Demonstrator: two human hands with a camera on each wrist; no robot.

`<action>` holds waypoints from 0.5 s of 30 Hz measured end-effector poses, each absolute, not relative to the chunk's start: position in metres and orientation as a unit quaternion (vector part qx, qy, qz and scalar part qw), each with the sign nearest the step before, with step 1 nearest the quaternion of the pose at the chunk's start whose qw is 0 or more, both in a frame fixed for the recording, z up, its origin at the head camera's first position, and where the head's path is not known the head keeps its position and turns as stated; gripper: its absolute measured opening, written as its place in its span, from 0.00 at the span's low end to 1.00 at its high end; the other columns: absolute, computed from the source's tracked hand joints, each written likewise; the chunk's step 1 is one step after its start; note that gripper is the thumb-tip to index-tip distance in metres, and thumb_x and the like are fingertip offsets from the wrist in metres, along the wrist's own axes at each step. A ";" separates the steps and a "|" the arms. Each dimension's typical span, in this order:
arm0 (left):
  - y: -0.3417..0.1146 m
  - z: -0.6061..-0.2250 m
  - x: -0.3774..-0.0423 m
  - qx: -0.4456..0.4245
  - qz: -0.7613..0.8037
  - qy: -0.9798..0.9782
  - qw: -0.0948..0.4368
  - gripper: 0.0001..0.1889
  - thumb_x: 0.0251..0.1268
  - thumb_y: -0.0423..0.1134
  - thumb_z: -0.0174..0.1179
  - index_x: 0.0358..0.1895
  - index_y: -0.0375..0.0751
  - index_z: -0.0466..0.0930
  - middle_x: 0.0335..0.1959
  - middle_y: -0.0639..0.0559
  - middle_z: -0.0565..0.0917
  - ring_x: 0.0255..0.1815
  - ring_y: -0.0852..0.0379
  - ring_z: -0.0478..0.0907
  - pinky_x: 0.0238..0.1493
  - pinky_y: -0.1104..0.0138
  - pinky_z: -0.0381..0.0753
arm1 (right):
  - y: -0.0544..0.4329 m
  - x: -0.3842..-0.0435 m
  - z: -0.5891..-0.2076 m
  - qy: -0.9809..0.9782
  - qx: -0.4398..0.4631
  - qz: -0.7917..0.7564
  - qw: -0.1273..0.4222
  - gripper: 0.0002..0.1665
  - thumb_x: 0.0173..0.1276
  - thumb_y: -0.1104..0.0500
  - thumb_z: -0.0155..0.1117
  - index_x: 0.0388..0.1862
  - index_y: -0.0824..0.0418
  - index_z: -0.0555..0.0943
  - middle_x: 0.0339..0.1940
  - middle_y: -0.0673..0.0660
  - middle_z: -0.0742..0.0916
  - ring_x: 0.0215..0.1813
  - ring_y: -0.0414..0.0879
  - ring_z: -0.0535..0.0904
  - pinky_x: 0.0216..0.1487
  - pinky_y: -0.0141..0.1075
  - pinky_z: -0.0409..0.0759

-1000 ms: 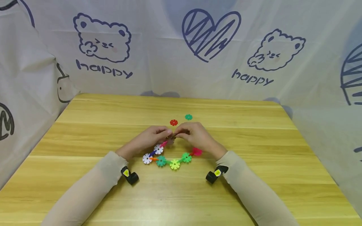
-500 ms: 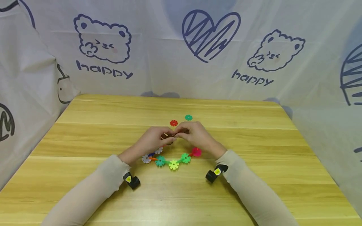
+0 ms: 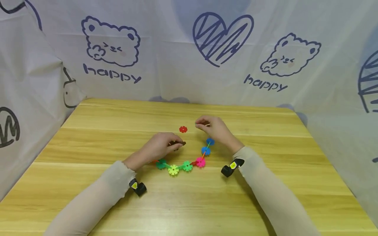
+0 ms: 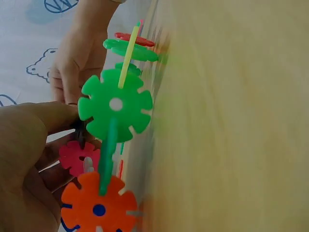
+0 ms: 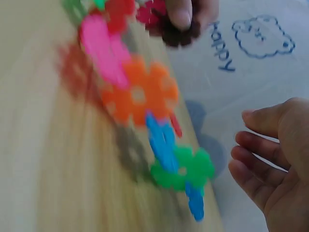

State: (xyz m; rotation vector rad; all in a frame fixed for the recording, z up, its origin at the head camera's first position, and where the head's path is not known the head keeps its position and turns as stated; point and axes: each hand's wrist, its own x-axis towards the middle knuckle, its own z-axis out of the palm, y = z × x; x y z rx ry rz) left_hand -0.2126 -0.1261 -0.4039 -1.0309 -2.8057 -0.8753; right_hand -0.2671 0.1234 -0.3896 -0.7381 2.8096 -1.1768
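Observation:
My left hand pinches a dark brown snowflake disc between thumb and fingers, at one end of a chain of slotted plastic snowflake discs. A pink disc hangs by the left fingers. The chain curves across the table through green, yellow-green and pink to blue discs near the right hand; its left part is hidden behind the left hand. My right hand hovers beyond the blue end. In the right wrist view its thumb and fingers stand apart, with nothing visible between them.
A single red disc lies flat on the wooden table, beyond the left fingertips. Behind the table's far edge hangs a white cloth with bear and heart drawings. Each wrist bears a small black camera.
My right hand has left the brown disc and moved away and to the right, now covering the loose green disc's spot. The left hand keeps the brown disc, and the chain has shifted left.

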 end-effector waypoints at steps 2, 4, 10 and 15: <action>-0.127 -0.404 -0.213 -0.333 -0.280 -0.900 0.013 0.09 0.72 0.44 0.59 0.46 0.47 0.86 0.42 0.57 0.86 0.33 0.65 0.77 0.34 0.68 0.78 | 0.127 -0.274 -0.391 0.902 -0.227 -0.368 0.009 0.15 0.73 0.54 0.62 0.52 0.61 0.83 0.47 0.54 0.86 0.51 0.49 0.81 0.53 0.44 0.79; -0.128 -0.404 -0.214 -0.335 -0.276 -0.901 0.014 0.09 0.71 0.44 0.60 0.46 0.47 0.86 0.43 0.57 0.86 0.35 0.64 0.78 0.37 0.67 0.79 | 0.129 -0.281 -0.394 0.906 -0.219 -0.363 0.016 0.16 0.72 0.55 0.63 0.54 0.61 0.82 0.48 0.55 0.86 0.52 0.50 0.81 0.54 0.44 0.79; -0.132 -0.403 -0.215 -0.339 -0.262 -0.904 0.010 0.10 0.71 0.43 0.60 0.47 0.46 0.86 0.44 0.55 0.86 0.39 0.62 0.80 0.40 0.66 0.79 | 0.134 -0.298 -0.402 0.915 -0.224 -0.333 0.034 0.19 0.70 0.57 0.65 0.58 0.62 0.80 0.53 0.58 0.84 0.54 0.53 0.79 0.55 0.45 0.77; -0.135 -0.402 -0.216 -0.342 -0.255 -0.904 0.002 0.10 0.72 0.43 0.59 0.47 0.46 0.86 0.44 0.54 0.85 0.38 0.61 0.79 0.39 0.65 0.79 | 0.133 -0.309 -0.407 0.923 -0.222 -0.309 0.058 0.22 0.70 0.57 0.66 0.60 0.61 0.79 0.56 0.56 0.83 0.56 0.52 0.78 0.57 0.44 0.77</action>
